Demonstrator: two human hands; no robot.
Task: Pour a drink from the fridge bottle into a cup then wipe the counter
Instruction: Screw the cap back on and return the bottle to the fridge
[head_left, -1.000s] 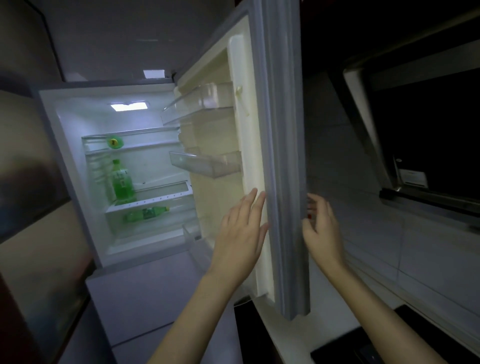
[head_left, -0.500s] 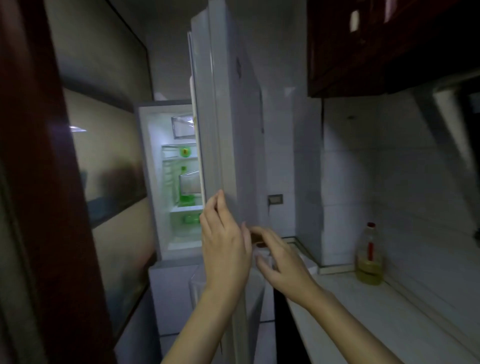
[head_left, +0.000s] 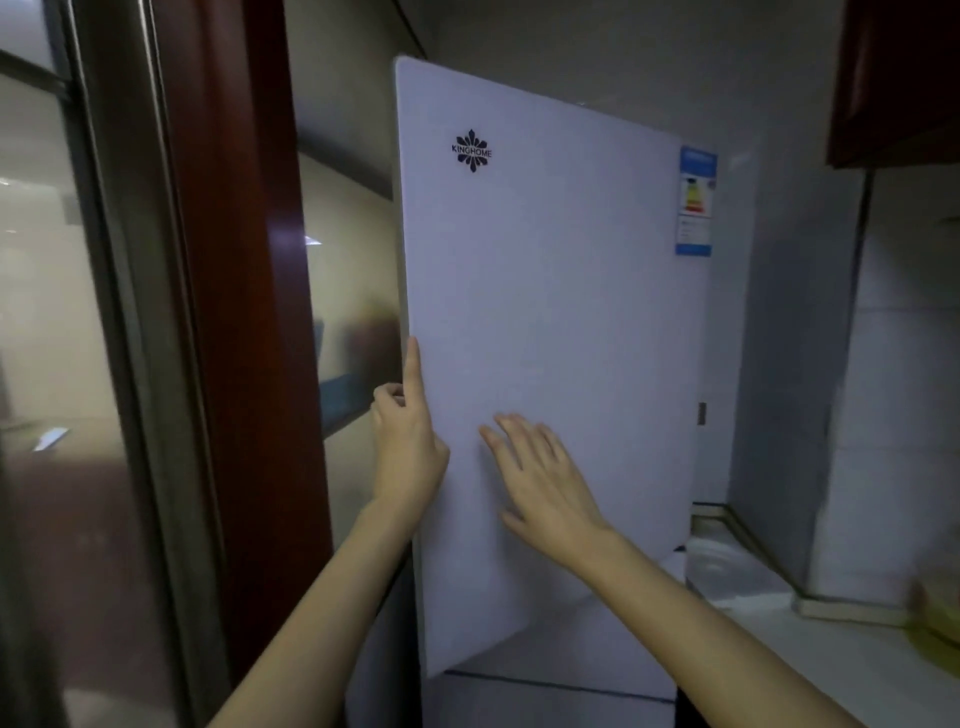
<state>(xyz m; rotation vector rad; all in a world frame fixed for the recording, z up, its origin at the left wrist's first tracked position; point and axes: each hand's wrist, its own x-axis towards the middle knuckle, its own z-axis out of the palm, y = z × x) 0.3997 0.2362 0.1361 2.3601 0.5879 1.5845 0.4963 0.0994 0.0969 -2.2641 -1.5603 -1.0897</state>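
The white fridge door (head_left: 545, 291) fills the middle of the view and stands almost closed, hiding the inside and the green bottles. My left hand (head_left: 408, 452) is at the door's left edge, index finger straight up along it and the other fingers curled beside it. On the door's front my right hand (head_left: 540, 478) presses flat with fingers spread. No cup or cloth is in view.
A dark red door frame (head_left: 234, 312) and glass panel stand close on the left. The white counter (head_left: 831, 660) runs along the right, with a clear plastic item (head_left: 727, 566) near the fridge and a blurred yellow bottle (head_left: 935, 608) at the edge. A dark cabinet (head_left: 898, 78) hangs above.
The fridge door has swung from wide open to almost closed. My right hand moved from the door's edge onto its front, and the view turned left.
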